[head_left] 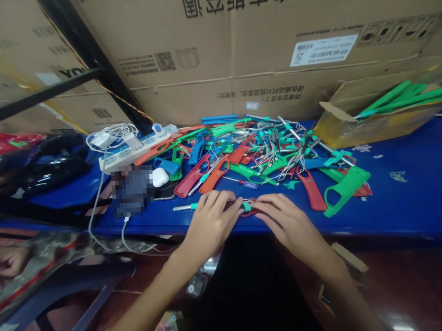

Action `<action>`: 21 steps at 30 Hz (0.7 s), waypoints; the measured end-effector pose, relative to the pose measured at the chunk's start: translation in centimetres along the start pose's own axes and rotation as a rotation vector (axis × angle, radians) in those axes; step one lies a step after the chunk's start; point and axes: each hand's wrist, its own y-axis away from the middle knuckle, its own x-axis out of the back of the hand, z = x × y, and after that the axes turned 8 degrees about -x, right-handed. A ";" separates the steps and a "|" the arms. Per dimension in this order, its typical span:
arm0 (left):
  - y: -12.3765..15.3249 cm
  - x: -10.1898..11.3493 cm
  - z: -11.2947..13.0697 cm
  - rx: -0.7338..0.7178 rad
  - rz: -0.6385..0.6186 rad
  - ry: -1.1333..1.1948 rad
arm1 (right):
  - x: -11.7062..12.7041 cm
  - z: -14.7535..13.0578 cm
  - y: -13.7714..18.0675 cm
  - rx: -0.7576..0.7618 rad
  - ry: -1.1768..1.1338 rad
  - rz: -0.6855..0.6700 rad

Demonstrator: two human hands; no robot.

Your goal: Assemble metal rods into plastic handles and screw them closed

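At the front edge of the blue table, my left hand [213,216] and my right hand [288,217] hold a partly assembled long-nose lighter [247,206] between them. Its metal tube [182,208] sticks out to the left past my left hand. Between my fingertips show a teal piece, a thin white wire and a red casing; the rest is covered by my fingers. Both hands are closed, with thumbs and fingertips pressed on the lighter's body. Just beyond them lie a small screwdriver [248,185], an orange casing half [216,175] and a red casing half [311,190].
A heap of lighter casings, tubes and wired igniters [273,140] spreads behind my hands. To the left are a power strip [138,147], white cables, a phone and a white earbud case [160,177]. An open carton [337,127] holds green parts at right. Another person's hand [11,260] shows at far left.
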 end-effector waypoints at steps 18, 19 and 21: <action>2.4 1.6 -3.4 0.276 0.027 0.308 | -0.1 -0.5 0.0 0.019 0.135 -0.013; 2.5 1.6 -3.5 0.272 0.021 0.317 | 0.0 -0.5 0.0 0.016 0.128 -0.015; 2.5 1.5 -3.5 0.259 0.025 0.341 | 0.1 -0.6 0.0 0.006 0.109 -0.022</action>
